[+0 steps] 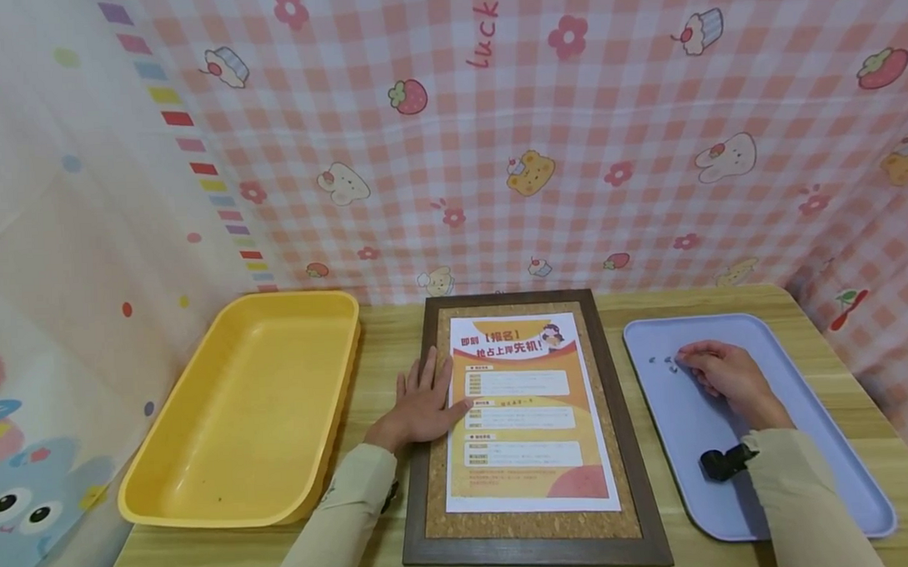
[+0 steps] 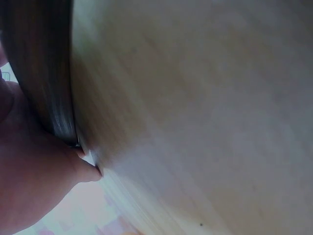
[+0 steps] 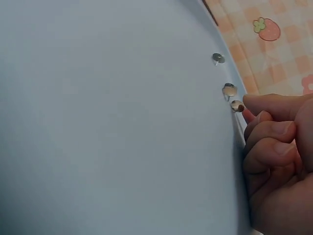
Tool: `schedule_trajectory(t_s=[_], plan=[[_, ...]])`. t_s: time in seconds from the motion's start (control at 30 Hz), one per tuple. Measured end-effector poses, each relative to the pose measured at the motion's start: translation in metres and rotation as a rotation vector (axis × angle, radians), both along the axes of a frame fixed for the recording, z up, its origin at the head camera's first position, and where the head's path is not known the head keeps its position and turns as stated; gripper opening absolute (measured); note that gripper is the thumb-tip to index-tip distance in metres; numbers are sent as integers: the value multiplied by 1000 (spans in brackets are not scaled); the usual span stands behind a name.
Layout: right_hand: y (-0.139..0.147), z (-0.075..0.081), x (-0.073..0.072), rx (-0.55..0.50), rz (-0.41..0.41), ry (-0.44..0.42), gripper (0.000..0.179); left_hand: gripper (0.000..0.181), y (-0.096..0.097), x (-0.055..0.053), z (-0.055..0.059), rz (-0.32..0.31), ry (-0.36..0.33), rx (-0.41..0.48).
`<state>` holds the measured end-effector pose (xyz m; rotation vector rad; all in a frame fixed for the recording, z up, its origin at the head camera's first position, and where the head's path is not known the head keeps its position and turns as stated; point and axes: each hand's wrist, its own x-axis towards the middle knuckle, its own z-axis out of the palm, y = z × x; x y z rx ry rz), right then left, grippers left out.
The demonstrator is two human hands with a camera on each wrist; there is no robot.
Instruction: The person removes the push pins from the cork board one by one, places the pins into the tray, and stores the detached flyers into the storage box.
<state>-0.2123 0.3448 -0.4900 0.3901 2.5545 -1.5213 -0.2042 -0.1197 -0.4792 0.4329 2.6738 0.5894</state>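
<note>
My left hand (image 1: 421, 406) lies with spread fingers over the left edge of a cork board (image 1: 538, 527) in a dark wooden frame, its thumb on a printed paper sheet (image 1: 527, 474). In the left wrist view part of that hand (image 2: 39, 171) shows beside the dark frame (image 2: 41, 63). My right hand (image 1: 731, 382) is over a lavender tray (image 1: 699, 433), fingers curled. In the right wrist view its fingertips pinch a small metal thumbtack (image 3: 237, 105). Beside it on the tray are a second thumbtack (image 3: 229, 90) and a third thumbtack (image 3: 218, 58).
A deep yellow tray (image 1: 266, 407) stands at the left of the wood-patterned table (image 1: 381, 344). Behind the table hangs a pink checked cloth (image 1: 449, 150) with printed cartoons. A black device (image 1: 726, 462) sits at my right wrist, above the lavender tray.
</note>
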Motion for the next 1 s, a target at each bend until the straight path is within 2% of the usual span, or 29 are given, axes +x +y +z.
schedule_trajectory(t_s=[0.23, 0.43, 0.73, 1.0], plan=[[2, 4, 0, -42, 29, 14, 43, 82, 1, 0, -1, -11, -5, -4], [-16, 18, -6, -22, 67, 37, 48, 82, 1, 0, -1, -4, -6, 2], [-64, 33, -34, -144, 214, 96, 44, 81, -1, 0, -1, -23, -4, 21], [-96, 33, -56, -174, 247, 76, 46, 83, -2, -3, -8, -8, -4, 12]])
